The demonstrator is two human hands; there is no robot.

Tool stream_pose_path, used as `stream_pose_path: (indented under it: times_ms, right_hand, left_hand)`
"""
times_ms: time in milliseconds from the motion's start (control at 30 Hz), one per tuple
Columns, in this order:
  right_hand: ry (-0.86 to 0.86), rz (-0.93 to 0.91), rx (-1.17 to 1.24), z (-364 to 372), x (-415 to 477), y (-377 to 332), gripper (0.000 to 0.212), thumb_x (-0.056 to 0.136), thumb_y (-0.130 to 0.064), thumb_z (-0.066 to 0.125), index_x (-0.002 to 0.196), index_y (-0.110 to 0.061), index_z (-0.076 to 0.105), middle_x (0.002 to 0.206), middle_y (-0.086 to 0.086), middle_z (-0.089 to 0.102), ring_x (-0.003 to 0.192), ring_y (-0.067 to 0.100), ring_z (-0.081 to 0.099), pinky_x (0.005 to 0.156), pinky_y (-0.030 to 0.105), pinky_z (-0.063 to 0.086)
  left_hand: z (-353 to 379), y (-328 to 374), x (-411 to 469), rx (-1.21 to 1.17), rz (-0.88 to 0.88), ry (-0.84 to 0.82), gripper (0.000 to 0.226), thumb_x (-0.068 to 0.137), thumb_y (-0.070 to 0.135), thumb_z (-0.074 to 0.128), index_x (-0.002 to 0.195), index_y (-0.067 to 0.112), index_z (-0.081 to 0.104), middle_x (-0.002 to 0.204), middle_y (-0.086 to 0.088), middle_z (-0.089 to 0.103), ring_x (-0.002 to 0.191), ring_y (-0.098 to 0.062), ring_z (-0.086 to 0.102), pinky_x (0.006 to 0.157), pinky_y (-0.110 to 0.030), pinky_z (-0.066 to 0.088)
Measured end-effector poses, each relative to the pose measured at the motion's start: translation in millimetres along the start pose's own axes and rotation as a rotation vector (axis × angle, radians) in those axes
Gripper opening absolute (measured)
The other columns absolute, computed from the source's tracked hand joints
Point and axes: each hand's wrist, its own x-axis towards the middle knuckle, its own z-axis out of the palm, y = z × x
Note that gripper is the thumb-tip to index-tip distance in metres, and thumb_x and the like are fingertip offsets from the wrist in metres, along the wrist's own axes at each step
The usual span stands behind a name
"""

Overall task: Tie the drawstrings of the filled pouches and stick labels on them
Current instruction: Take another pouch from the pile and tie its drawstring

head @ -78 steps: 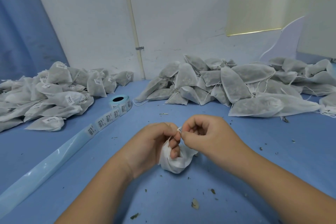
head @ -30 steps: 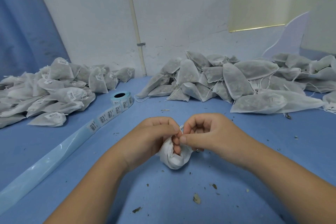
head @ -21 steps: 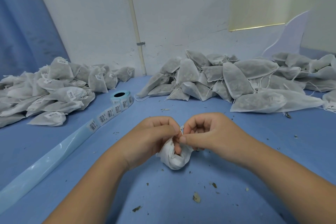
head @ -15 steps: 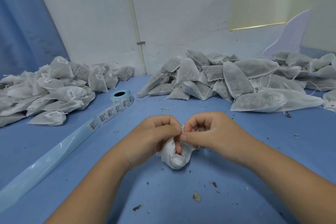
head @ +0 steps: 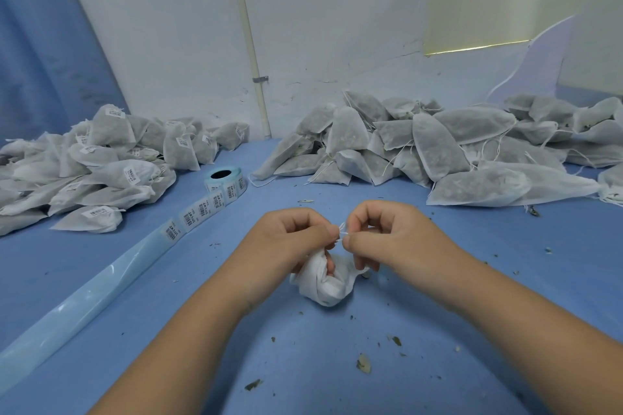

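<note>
L hand [head: 290, 239] & R hand [head: 387, 232] each pinched drawstring [head: 342, 235] above pouch [head: 325, 283] on bench [head: 337, 364]. Best: pull ends evenly, snug knot at neck.

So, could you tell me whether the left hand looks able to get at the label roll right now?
Probably, once freed: the left hand is pinching the drawstring of the pouch. The label roll stands ahead to its left with only bare blue table between, so the path looks open.
</note>
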Motion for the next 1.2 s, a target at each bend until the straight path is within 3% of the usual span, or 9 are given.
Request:
stream_pose_path:
  times_ms: [100,233,400,500,633,800,933,1033,1200]
  right_hand:
    - [0.064,0.026,0.081,3.1,0.5,0.8,0.010,0.082,-0.010,0.065,0.073,-0.014,0.060,0.062,0.000,0.064,0.060,0.012,0.059,0.060,0.028,0.046]
    - [0.138,0.090,0.247,10.7,0.3,2.6,0.011,0.080,-0.008,0.067,0.073,-0.014,0.061,0.062,0.003,0.066,0.054,0.012,0.057,0.058,0.026,0.045]
    - [0.252,-0.006,0.087,13.8,0.2,3.1,0.019,0.078,-0.002,0.062,0.080,-0.021,0.064,0.059,-0.007,0.061,0.055,0.009,0.058,0.055,0.021,0.044]
    - [0.285,-0.060,-0.033,14.1,-0.1,3.7,0.024,0.075,-0.003,0.061,0.075,-0.026,0.067,0.058,-0.010,0.058,0.054,0.009,0.050,0.045,0.014,0.038]
    - [0.284,-0.051,-0.123,14.9,0.3,5.3,0.022,0.073,-0.006,0.062,0.068,-0.026,0.068,0.052,-0.012,0.058,0.045,0.001,0.045,0.043,0.010,0.035]
    - [0.264,0.026,-0.146,10.6,2.1,7.6,0.019,0.076,-0.011,0.063,0.065,-0.026,0.069,0.051,-0.012,0.061,0.044,-0.002,0.049,0.042,0.011,0.037]
    - [0.199,0.116,-0.082,8.8,2.9,7.5,0.016,0.080,-0.012,0.063,0.067,-0.020,0.070,0.052,-0.006,0.064,0.045,-0.001,0.056,0.047,0.014,0.043]
    - [0.176,0.165,-0.039,7.5,3.1,7.8,0.012,0.079,-0.018,0.065,0.069,-0.017,0.071,0.056,-0.003,0.066,0.051,0.002,0.059,0.052,0.019,0.045]
    - [0.176,0.167,0.009,7.2,2.6,8.1,0.011,0.079,-0.017,0.065,0.074,-0.010,0.072,0.058,-0.008,0.063,0.053,0.002,0.060,0.048,0.015,0.043]
  left_hand:
    - [3.4,0.5,-0.2,0.008,-0.002,0.025,0.018,0.078,0.033,0.065,0.072,0.016,0.070,0.070,-0.005,0.066,0.065,-0.023,0.062,0.073,-0.040,0.043]
    - [8.3,1.4,-0.1,-0.024,0.015,0.067,0.014,0.077,0.029,0.064,0.067,0.021,0.068,0.070,-0.001,0.063,0.059,-0.018,0.062,0.060,-0.026,0.048]
    - [11.8,2.0,-1.0,0.004,0.042,0.108,0.026,0.090,0.015,0.065,0.065,0.020,0.066,0.066,-0.001,0.062,0.054,-0.017,0.060,0.053,-0.019,0.046]
    - [14.1,2.8,-0.8,0.071,0.078,0.145,0.024,0.090,0.012,0.063,0.068,0.016,0.066,0.064,-0.001,0.063,0.056,-0.015,0.060,0.059,-0.021,0.047]
    - [16.7,1.3,-1.2,0.198,0.116,0.205,0.020,0.088,0.015,0.067,0.068,0.018,0.067,0.061,0.007,0.062,0.061,-0.012,0.056,0.063,-0.022,0.044]
    - [19.5,-0.2,-3.0,0.351,0.196,0.290,0.019,0.087,0.017,0.070,0.069,0.020,0.068,0.058,0.009,0.060,0.055,-0.005,0.052,0.055,-0.015,0.040]
    - [21.3,0.7,-3.5,0.487,0.249,0.302,0.021,0.086,0.018,0.071,0.068,0.028,0.069,0.062,0.011,0.064,0.058,-0.004,0.056,0.057,-0.015,0.041]
    - [20.4,1.1,-3.7,0.498,0.250,0.302,0.025,0.086,0.016,0.071,0.067,0.032,0.068,0.060,0.017,0.062,0.058,-0.005,0.056,0.058,-0.013,0.040]
    - [19.0,1.2,-4.2,0.387,0.180,0.285,0.020,0.088,0.016,0.069,0.069,0.023,0.069,0.062,0.010,0.063,0.058,-0.004,0.054,0.056,-0.013,0.041]
